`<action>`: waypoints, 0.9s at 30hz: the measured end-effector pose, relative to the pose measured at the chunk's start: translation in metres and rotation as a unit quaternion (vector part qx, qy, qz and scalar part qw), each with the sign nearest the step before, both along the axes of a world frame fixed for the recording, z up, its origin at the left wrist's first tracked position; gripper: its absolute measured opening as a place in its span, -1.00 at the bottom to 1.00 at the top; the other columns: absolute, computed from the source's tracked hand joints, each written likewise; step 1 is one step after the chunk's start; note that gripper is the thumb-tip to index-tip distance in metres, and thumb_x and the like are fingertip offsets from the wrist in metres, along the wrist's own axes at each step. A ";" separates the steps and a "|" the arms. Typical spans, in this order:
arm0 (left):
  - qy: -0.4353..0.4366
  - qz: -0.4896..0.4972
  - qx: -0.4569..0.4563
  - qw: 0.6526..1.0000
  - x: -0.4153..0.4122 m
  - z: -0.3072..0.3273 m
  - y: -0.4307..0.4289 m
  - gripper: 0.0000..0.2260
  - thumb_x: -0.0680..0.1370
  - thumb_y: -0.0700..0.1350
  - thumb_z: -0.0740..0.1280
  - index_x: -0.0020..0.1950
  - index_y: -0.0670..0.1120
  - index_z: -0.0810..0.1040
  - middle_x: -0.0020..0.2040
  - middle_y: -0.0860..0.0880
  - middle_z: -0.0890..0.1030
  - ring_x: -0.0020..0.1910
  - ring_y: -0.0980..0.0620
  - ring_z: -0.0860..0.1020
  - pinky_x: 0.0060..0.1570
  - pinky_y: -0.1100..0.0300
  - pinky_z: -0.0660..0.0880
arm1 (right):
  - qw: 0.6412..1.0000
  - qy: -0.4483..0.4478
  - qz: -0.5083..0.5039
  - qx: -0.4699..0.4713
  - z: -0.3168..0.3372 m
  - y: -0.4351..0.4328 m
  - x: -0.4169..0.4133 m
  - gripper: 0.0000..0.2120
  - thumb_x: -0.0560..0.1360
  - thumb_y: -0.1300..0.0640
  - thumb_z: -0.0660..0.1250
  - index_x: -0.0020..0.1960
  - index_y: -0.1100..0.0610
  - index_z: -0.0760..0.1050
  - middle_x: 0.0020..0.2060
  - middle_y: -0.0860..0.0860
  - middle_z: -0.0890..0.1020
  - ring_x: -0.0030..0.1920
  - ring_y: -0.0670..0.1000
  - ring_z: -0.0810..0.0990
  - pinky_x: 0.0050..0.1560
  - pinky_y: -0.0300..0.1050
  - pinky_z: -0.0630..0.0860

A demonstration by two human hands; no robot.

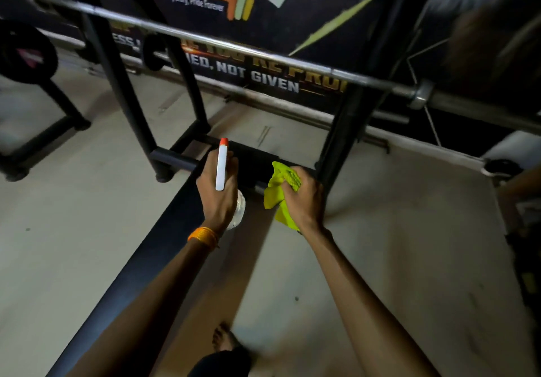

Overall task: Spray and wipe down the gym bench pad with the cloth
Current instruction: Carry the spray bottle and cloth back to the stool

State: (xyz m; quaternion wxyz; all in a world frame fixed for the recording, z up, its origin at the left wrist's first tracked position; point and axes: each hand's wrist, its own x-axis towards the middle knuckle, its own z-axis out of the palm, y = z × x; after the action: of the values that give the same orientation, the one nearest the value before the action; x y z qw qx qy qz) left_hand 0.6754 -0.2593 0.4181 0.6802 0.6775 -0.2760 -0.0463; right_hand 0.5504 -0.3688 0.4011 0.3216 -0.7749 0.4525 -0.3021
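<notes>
The left hand [218, 193] has its grip closed round a spray bottle [221, 164], fingers wrapped at the neck so the white head with its orange nozzle points forward and away, the clear body showing below the palm; held so, it seems, to aim down the length of the pad; the right hand [304, 198] has its grip bunched tight on a yellow-green cloth [281, 192], a loose corner hanging beneath the fist, kept ready beside the bottle rather than pressed to anything; both hands hover over the far end of the dark bench pad [140, 265], which runs as a long black strip from the bottom left up toward the rack, and neither cloth nor bottle can be seen touching it; I judge the spraying step to be at hand, with wiping not yet begun (no wet sheen can be made out on the dim vinyl); an orange band [203, 236] circles the left wrist; beyond stand the black rack uprights [342, 131] either side of the pad's head, with a steel barbell [234, 47] lying across them above the hands; these crowd the far end and could hamper a broad wiping stroke there; a printed banner [263, 78] lines the wall behind, and a bare foot [224, 338] rests on the pale floor [380, 259] by the pad.
</notes>
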 end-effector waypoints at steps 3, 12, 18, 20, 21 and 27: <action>0.004 -0.030 0.011 0.999 -0.041 0.001 0.012 -0.82 0.66 -0.14 0.38 0.08 0.17 0.58 -0.04 -0.10 0.65 -0.06 0.12 0.62 -0.02 0.05 0.60 | 0.999 0.020 -0.042 -0.003 -0.004 0.014 -0.051 -0.81 0.48 0.11 0.39 0.09 0.05 0.61 -0.07 0.08 0.72 -0.01 0.21 0.65 -0.15 -0.06 0.47; 0.027 -0.125 0.034 0.991 -0.144 -0.007 0.068 -0.97 0.64 -0.22 0.38 0.01 -0.13 0.56 -0.21 0.07 0.53 -0.22 0.11 0.50 -0.14 0.14 0.49 | 0.991 0.019 -0.132 0.007 -0.016 0.099 -0.165 -0.83 0.47 0.10 0.39 0.05 0.02 0.60 -0.09 0.04 0.72 -0.03 0.19 0.65 -0.15 -0.04 0.49; 0.014 -0.203 0.046 0.978 -0.177 -0.024 0.129 -0.88 0.62 -0.27 0.34 0.12 -0.27 0.57 -0.12 -0.02 0.59 -0.13 0.18 0.57 -0.02 0.28 0.51 | 0.979 0.042 -0.199 0.023 -0.031 0.188 -0.207 -0.80 0.49 0.09 0.37 0.11 0.01 0.59 -0.03 0.01 0.70 0.01 0.16 0.64 -0.11 -0.04 0.53; 0.024 -0.221 0.051 0.974 -0.187 -0.032 0.151 -0.84 0.64 -0.15 0.37 0.13 -0.24 0.58 -0.12 -0.07 0.60 -0.16 0.18 0.56 -0.03 0.22 0.51 | 0.974 0.046 -0.220 0.030 -0.036 0.219 -0.222 -0.80 0.49 0.10 0.37 0.11 0.00 0.59 -0.02 0.01 0.70 0.02 0.16 0.63 -0.12 -0.06 0.48; 0.026 -0.231 0.059 0.971 -0.192 -0.036 0.161 -0.86 0.65 -0.13 0.39 0.10 -0.20 0.58 -0.14 -0.08 0.61 -0.19 0.16 0.55 -0.07 0.17 0.51 | 0.971 0.049 -0.232 0.033 -0.038 0.235 -0.229 -0.80 0.49 0.11 0.38 0.11 0.00 0.60 -0.02 0.02 0.70 0.02 0.16 0.63 -0.12 -0.06 0.47; 0.039 -0.290 0.079 0.953 -0.242 -0.047 0.221 -0.83 0.65 -0.17 0.40 0.21 -0.18 0.60 -0.08 -0.02 0.62 -0.16 0.20 0.57 -0.06 0.27 0.51 | 0.951 0.057 -0.299 0.050 -0.048 0.318 -0.292 -0.79 0.48 0.11 0.39 0.11 0.00 0.61 -0.01 0.03 0.72 0.05 0.17 0.64 -0.12 -0.08 0.44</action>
State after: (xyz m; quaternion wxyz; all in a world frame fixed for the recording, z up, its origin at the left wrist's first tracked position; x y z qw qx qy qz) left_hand 0.4329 -0.0380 0.3713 0.5921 0.6172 -0.4293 -0.2902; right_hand 0.2587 -0.0505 0.3529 0.2286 -0.6029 0.6956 -0.3168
